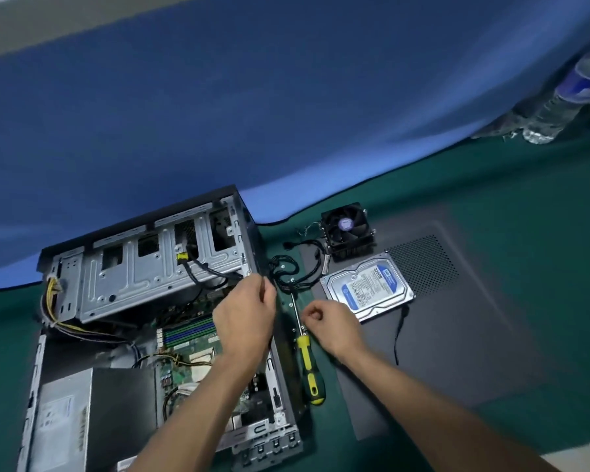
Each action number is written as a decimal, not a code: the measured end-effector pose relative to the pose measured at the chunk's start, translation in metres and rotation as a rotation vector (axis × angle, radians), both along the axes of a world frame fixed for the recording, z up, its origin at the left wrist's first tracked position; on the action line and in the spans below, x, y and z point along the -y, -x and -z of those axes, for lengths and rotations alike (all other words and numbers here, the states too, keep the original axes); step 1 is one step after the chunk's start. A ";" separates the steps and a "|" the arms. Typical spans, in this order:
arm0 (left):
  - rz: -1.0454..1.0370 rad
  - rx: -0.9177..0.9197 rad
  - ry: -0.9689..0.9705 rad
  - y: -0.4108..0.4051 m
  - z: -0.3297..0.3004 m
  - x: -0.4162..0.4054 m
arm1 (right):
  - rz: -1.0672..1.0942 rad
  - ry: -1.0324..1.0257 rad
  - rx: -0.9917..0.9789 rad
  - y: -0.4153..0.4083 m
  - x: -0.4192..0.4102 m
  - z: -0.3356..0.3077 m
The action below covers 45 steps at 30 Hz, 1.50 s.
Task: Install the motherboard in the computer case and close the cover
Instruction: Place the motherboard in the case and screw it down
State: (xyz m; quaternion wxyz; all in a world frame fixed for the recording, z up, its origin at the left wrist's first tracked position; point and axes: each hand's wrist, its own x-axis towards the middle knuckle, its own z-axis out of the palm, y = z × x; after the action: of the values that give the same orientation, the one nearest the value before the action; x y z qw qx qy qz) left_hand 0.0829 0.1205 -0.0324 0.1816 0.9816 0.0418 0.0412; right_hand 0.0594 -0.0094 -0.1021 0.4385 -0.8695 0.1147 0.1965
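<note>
Both forearms reach up from the near edge of the green mat (491, 172). Left hand (244, 311) hovers over the open computer case (143, 301) at its right wall, fingers curled toward the black cables (286, 270) there; whether they actually pinch one I cannot tell. Right hand (331, 323) sits just right of the case, fingers loosely curled at the shaft of the yellow screwdriver (307, 356), seemingly holding nothing. The motherboard (188, 352) already lies in the case floor, below the raised drive cage (143, 270). It looks stiff but fragile (better handled by its edges than its components). The cover (457, 335), a broad thin sheet, lies flat at the mat's right, with the hard drive (368, 287) and cooler fan (346, 228) resting on it; likely light, best lifted by opposite edges.
</note>
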 end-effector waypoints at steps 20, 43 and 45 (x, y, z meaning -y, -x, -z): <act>-0.074 -0.020 0.034 -0.002 0.004 0.001 | -0.411 0.466 0.069 -0.016 -0.032 0.019; 0.223 -0.568 0.453 -0.005 -0.038 -0.006 | 0.322 -0.750 0.068 0.006 -0.016 -0.067; 0.117 -0.559 0.616 0.000 -0.040 -0.004 | 0.388 -0.777 0.029 0.006 -0.014 -0.063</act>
State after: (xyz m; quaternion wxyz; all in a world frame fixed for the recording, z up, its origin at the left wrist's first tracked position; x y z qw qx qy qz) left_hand 0.0831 0.1244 0.0073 0.4505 0.8555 0.0442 -0.2517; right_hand 0.0530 0.0051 -0.0394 0.7634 -0.6049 0.1875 0.1269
